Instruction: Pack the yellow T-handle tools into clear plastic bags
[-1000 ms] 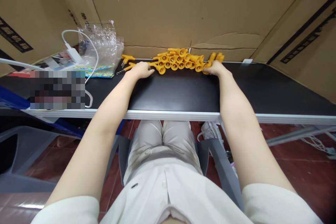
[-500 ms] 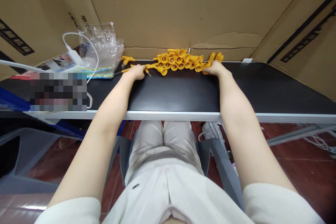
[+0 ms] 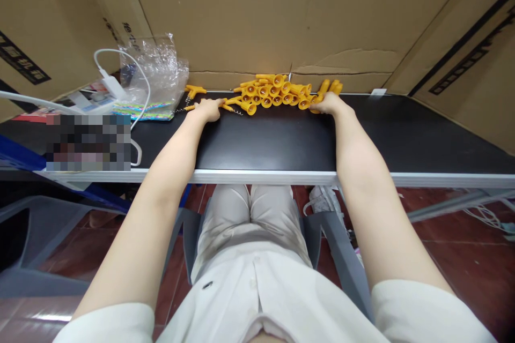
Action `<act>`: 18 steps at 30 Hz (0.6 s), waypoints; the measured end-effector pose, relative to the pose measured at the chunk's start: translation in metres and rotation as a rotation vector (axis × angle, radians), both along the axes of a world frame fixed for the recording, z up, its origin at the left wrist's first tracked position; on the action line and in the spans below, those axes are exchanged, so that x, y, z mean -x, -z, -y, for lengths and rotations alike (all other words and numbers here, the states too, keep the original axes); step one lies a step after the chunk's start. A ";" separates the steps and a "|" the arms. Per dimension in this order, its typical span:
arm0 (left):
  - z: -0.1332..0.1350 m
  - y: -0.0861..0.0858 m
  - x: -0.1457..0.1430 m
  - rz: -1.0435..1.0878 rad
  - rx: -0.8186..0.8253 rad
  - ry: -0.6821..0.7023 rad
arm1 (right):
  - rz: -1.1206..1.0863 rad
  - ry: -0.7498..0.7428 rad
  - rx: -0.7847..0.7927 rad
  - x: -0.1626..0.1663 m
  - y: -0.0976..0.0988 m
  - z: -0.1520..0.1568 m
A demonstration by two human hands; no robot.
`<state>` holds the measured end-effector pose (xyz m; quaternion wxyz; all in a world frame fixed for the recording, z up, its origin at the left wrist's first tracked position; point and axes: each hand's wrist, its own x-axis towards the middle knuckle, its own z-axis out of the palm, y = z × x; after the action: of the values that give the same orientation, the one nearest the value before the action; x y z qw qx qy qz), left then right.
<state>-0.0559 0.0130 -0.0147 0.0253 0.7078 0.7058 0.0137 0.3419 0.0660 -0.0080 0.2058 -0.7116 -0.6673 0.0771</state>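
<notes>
A stack of yellow plastic corkscrews (image 3: 277,100) lies against the back cardboard, their flared bell ends facing me. At its left, my left hand (image 3: 208,110) is closed on the yellow handle of a corkscrew (image 3: 228,107), whose metal spiral points right. Another corkscrew (image 3: 195,90) rests just behind that hand, spiral downward. My right hand (image 3: 330,104) grips a yellow corkscrew at the right end of the stack, its fingertips partly hidden. Yellow handles (image 3: 333,86) stick up behind the right hand.
Left on the black tabletop (image 3: 265,142) are a crumpled clear plastic bag (image 3: 155,72), colourful flat packets (image 3: 147,111), a white plug with cable (image 3: 115,87) and a blurred patch. Cardboard walls (image 3: 241,16) enclose the back and sides. A metal edge (image 3: 261,177) runs along the front.
The corkscrew at my left hand has turned, its spiral swinging from down-right to nearly straight right. My left hand has shifted very slightly; my right hand has stayed in place.
</notes>
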 end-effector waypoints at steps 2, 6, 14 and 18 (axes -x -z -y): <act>0.000 0.000 0.000 -0.011 -0.041 0.002 | 0.018 0.033 0.152 0.001 -0.006 0.002; 0.003 -0.004 -0.002 -0.021 -0.099 0.018 | 0.073 0.076 0.228 0.003 -0.018 0.008; 0.007 -0.012 -0.006 -0.049 -0.004 0.059 | 0.184 0.165 -0.007 0.041 -0.060 0.050; 0.009 -0.014 -0.008 -0.046 0.009 0.059 | 0.180 0.014 -0.125 0.058 -0.068 0.058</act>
<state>-0.0478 0.0038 -0.0008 0.0125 0.7283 0.6852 -0.0065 0.2841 0.0082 0.0601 0.1893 -0.7060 -0.6817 -0.0302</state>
